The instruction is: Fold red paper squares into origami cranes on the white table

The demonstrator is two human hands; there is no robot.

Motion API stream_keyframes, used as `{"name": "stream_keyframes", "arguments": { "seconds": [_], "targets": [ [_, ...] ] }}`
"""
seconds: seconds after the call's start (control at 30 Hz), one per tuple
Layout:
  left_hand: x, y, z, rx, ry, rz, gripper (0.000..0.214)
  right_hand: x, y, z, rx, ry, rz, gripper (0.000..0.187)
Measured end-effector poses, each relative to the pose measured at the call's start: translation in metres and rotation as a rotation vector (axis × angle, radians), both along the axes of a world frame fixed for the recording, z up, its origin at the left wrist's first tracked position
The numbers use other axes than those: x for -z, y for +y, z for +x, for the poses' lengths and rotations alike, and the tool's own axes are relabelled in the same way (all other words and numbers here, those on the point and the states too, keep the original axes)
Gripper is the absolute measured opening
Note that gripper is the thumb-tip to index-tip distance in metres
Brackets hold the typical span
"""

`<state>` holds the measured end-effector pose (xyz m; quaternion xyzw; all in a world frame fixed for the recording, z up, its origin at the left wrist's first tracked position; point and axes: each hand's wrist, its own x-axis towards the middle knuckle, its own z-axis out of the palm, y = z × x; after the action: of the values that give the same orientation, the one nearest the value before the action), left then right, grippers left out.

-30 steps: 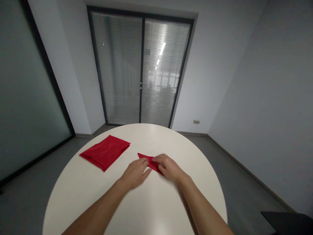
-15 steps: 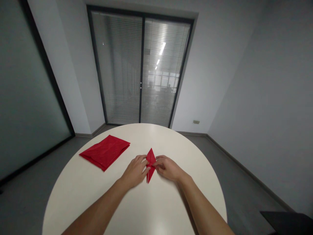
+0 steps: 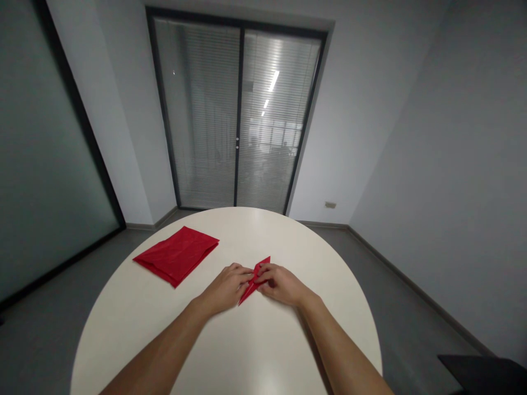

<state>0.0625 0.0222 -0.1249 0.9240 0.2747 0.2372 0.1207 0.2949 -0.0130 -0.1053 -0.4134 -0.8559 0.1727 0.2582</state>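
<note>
A small piece of folded red paper (image 3: 246,294), narrow and pointed at both ends, lies slantwise on the white table between my hands. Its upper tip leans to the right, its lower tip to the left. From the left, my left hand (image 3: 229,285) grips its edge with bent fingers. My right hand (image 3: 282,282) curls over the upper right part, thumb and fingers closed on it. The fingers cover the middle of the paper, so the folds there are hidden.
A larger folded red sheet (image 3: 178,255) lies on the left side of the round white table (image 3: 263,351). Beyond the table stands a dark-framed glass door (image 3: 239,109) with blinds. Something black (image 3: 486,373) juts in at the lower right corner.
The small folded paper has turned clockwise, from nearly upright to slanted. My right hand has closed over its upper part. The larger red sheet has stayed put.
</note>
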Motion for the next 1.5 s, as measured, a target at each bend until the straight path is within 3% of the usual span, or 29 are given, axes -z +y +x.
{"name": "stream_keyframes", "arguments": {
  "seconds": [0.17,0.57,0.93,1.27,1.5],
  "targets": [
    [-0.003,0.000,-0.003,0.044,-0.002,0.007,0.039,-0.003,-0.001,-0.001,0.003,-0.010,0.008,0.023],
    [-0.015,-0.008,0.004,-0.081,0.018,-0.002,0.021,-0.009,-0.002,-0.002,0.027,-0.023,0.006,0.023],
    [-0.008,-0.006,0.004,-0.163,0.017,-0.042,0.022,-0.001,0.000,-0.007,0.213,-0.039,0.014,0.023],
    [-0.007,-0.003,0.005,-0.006,0.045,0.033,0.020,0.016,0.010,-0.009,0.314,-0.033,0.065,0.020],
    [-0.006,-0.008,0.004,0.003,0.053,0.091,0.025,0.019,0.009,-0.010,0.207,-0.031,0.126,0.031]
  ]
}}
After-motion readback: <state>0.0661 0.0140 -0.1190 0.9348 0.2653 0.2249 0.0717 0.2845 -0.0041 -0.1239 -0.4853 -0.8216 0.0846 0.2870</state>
